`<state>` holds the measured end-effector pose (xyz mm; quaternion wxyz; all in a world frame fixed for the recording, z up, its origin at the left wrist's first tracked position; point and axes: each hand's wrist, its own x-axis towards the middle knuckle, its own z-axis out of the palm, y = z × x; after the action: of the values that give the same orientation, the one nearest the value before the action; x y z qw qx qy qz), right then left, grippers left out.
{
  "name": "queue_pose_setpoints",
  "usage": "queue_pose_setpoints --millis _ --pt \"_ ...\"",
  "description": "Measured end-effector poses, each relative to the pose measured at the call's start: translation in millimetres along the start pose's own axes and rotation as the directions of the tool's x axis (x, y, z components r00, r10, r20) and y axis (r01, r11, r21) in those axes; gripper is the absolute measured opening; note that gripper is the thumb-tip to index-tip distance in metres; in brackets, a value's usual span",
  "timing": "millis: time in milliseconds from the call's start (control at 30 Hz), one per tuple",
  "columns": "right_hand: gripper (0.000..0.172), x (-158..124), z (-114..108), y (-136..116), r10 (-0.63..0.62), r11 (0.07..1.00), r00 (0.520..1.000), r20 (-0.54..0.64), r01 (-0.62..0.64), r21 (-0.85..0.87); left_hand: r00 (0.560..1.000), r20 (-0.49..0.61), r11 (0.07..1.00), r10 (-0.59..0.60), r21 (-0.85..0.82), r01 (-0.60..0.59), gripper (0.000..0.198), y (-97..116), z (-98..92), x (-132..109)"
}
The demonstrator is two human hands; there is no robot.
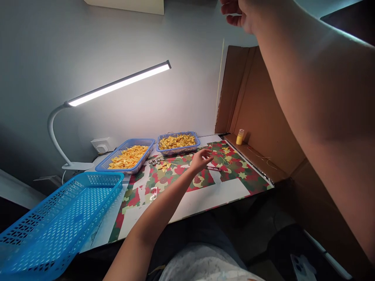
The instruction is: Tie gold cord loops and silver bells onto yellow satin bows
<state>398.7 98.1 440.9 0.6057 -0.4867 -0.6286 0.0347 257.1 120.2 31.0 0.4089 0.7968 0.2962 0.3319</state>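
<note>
My left hand point(202, 160) is over the patterned table cover, its fingers closed in a pinch. A thin yellow cord point(219, 84) runs steeply up from there along the wall toward my right hand point(236, 13). Raised high at the top edge, that right hand has curled fingers, partly cut off by the frame; the cord's upper end is hard to make out. Just below my left hand lies a slim pinkish tool point(213, 168), its kind unclear. Small yellow pieces point(164, 166) and several shiny metal bits point(156, 161) lie left of it. More yellow cords point(227, 156) rest to its right.
A blue basket of flat yellow pieces point(129, 157) and another of corded yellow pieces point(177, 141) stand at the back. A larger blue basket point(79, 207) occupies the left. A lamp point(120, 82) reaches over the table. A small yellow bottle point(240, 137) stands by cardboard point(260, 101).
</note>
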Motion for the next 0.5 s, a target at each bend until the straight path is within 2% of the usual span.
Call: queue_pose_setpoints --millis 233,500 --pt "0.017 -3 1 -1 -0.019 0.997 1.0 -0.002 0.019 0.079 0.993 0.113 0.999 -0.037 -0.018 0.039 0.032 -4 0.6 -5" --pt "0.014 5 0 -2 0.016 0.997 1.0 0.014 -0.018 0.079 0.973 0.224 0.998 -0.058 -0.013 0.062 0.032 -14 0.7 -10"
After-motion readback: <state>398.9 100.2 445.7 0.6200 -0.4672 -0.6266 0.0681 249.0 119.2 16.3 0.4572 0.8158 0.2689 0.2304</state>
